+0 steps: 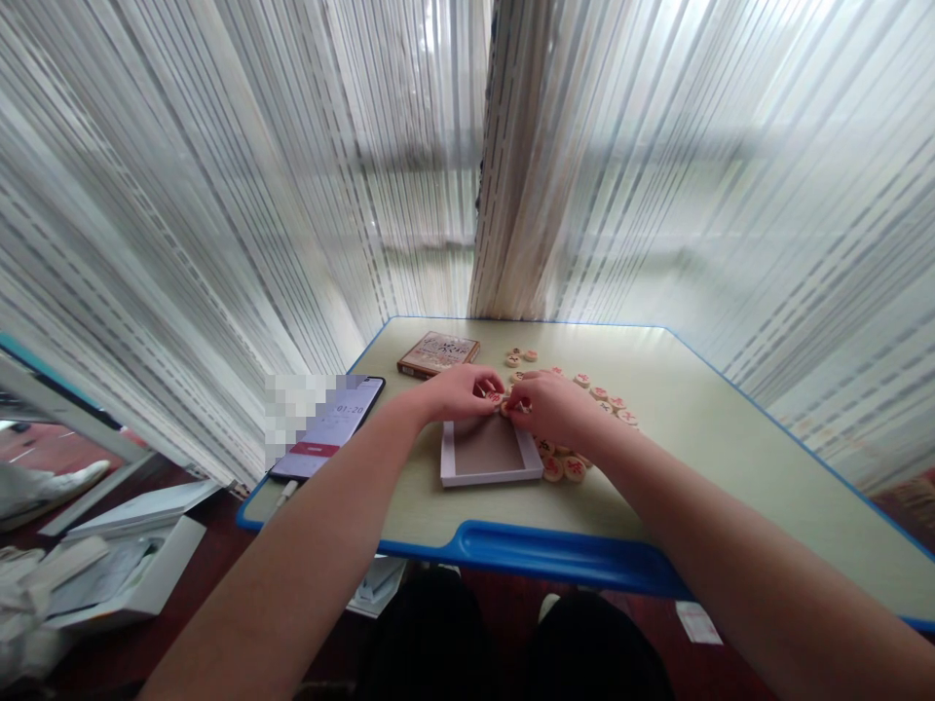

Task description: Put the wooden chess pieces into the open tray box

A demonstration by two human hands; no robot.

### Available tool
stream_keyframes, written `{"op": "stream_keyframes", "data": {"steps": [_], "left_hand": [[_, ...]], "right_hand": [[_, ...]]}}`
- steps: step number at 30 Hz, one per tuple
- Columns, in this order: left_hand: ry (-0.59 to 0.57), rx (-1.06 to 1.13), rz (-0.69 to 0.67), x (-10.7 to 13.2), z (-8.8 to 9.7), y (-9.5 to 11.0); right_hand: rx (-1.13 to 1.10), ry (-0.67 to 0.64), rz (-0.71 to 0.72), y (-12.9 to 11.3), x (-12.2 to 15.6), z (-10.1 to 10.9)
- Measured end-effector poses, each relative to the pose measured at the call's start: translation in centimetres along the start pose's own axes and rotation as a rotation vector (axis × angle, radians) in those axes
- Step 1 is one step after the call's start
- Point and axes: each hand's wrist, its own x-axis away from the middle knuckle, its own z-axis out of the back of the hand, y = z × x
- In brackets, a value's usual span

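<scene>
My left hand (465, 391) is over the far edge of a shallow white box (491, 478), its fingers closed on a round wooden Chinese chess piece (494, 398) with a red character. Close beside it, my right hand (553, 403) pinches another piece (505, 409), mostly covered by the fingers. The near part of the box's inside shows bare; its far part is hidden by my hands. Several loose chess pieces (574, 468) with red or black characters lie to the right of the box, partly under my right hand and forearm.
A patterned brown box lid (438, 352) lies behind the white box. On the table's left edge rests a phone (328, 428) with a cable (283, 495). A blue trough (562, 555) runs along the near edge. Curtains (430, 146) hang behind the table (730, 467).
</scene>
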Motion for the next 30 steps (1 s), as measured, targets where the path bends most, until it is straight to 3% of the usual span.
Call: {"op": "stream_keyframes", "data": {"steps": [20,30], "left_hand": [[-0.027,0.010,-0.011,0.08,0.14,0.00],[-0.003,-0.011,-0.003,0.05,0.18,0.00]], "right_hand": [[-0.074,-0.055,-0.078,-0.12,0.18,0.30],[-0.099,-0.024,-0.071,0.11,0.22,0.13]]}}
